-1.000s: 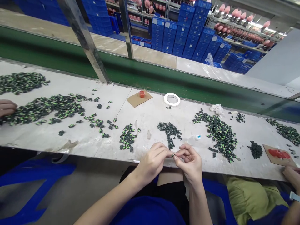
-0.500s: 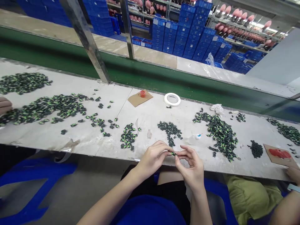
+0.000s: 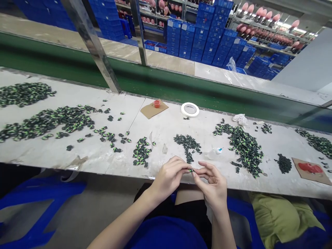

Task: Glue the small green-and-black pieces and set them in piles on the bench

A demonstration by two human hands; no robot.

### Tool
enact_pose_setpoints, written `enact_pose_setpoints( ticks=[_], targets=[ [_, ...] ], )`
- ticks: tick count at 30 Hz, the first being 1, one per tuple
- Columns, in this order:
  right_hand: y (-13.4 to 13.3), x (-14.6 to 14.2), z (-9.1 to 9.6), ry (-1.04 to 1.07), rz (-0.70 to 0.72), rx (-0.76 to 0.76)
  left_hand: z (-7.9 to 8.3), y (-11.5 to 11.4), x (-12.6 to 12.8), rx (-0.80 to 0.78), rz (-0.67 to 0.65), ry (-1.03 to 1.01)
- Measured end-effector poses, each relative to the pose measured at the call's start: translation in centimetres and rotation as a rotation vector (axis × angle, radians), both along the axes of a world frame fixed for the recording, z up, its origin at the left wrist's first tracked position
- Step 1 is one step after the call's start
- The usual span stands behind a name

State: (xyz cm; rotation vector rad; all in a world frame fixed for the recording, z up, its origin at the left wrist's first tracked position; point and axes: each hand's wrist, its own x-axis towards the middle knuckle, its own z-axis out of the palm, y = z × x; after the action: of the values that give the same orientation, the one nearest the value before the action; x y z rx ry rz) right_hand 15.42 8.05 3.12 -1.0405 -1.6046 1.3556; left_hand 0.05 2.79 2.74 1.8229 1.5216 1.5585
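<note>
My left hand [image 3: 169, 176] and my right hand [image 3: 212, 181] meet at the near edge of the white worktable [image 3: 171, 128]. Both pinch one small black-and-green piece [image 3: 191, 170] between their fingertips. Just beyond the hands lies a small pile of dark pieces [image 3: 188, 143]. A pile of black-and-green pieces [image 3: 141, 152] sits to the left of my left hand. A small clear glue bottle with a blue tip [image 3: 214, 153] lies just beyond my right hand.
Large piles of the pieces lie at right [image 3: 245, 145] and far left [image 3: 49, 119]. A roll of white tape [image 3: 190, 109] and a cardboard scrap with a red cap [image 3: 154, 108] sit farther back. Another cardboard with red stuff [image 3: 310, 169] is at right. A green conveyor belt [image 3: 181, 91] runs behind.
My hands stay pinched on the small piece with only slight finger shifts. The other people's hands at the far left and far right edges have left the view.
</note>
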Motion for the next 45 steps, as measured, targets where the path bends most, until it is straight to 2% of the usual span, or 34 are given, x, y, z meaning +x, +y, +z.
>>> enact_pose_setpoints(
  ticks=[5, 18, 24, 26, 28, 30, 32, 35, 37, 39, 41, 45],
  targets=[
    [0.2, -0.2, -0.1, 0.023, 0.015, -0.03, -0.2, -0.2, 0.4, 0.058, 0.025, 0.034],
    [0.6, -0.4, -0.9, 0.022, 0.046, -0.059, -0.8, -0.6, 0.4, 0.027, 0.025, 0.06],
    [0.5, 0.1, -0.5, -0.083, 0.122, 0.034, -1.9, -1.6, 1.7, -0.139, 0.081, -0.112],
    [0.3, 0.6, -0.6, -0.128, 0.139, 0.055, -2.2, -1.9, 2.0, -0.229, 0.056, -0.204],
    [0.3, 1.4, -0.8, -0.165, 0.119, 0.059, -2.5, -2.0, 1.9, -0.289, 0.007, -0.237],
    [0.7, 2.8, -1.4, -0.195, 0.05, 0.055, -2.7, -1.8, 1.1, -0.283, 0.013, -0.184],
    [1.7, 4.6, -2.1, -0.224, -0.074, 0.056, -2.9, -1.5, -0.3, -0.215, 0.111, -0.079],
    [3.8, 7.0, -3.3, -0.274, -0.345, 0.083, -3.3, -0.9, -3.0, -0.155, 0.363, 0.111],
    [5.1, 8.0, -3.9, -0.3, -0.467, 0.084, -3.3, -0.4, -4.7, -0.217, 0.569, 0.246],
    [6.1, 8.2, -4.3, -0.323, -0.53, 0.081, -3.1, 0.0, -6.0, -0.347, 0.746, 0.357],
    [6.5, 7.9, -4.4, -0.35, -0.555, 0.078, -2.8, 0.4, -6.7, -0.469, 0.839, 0.431],
    [6.7, 7.0, -4.4, -0.388, -0.564, 0.07, -2.5, 0.8, -7.2, -0.57, 0.869, 0.478]
  ],
)
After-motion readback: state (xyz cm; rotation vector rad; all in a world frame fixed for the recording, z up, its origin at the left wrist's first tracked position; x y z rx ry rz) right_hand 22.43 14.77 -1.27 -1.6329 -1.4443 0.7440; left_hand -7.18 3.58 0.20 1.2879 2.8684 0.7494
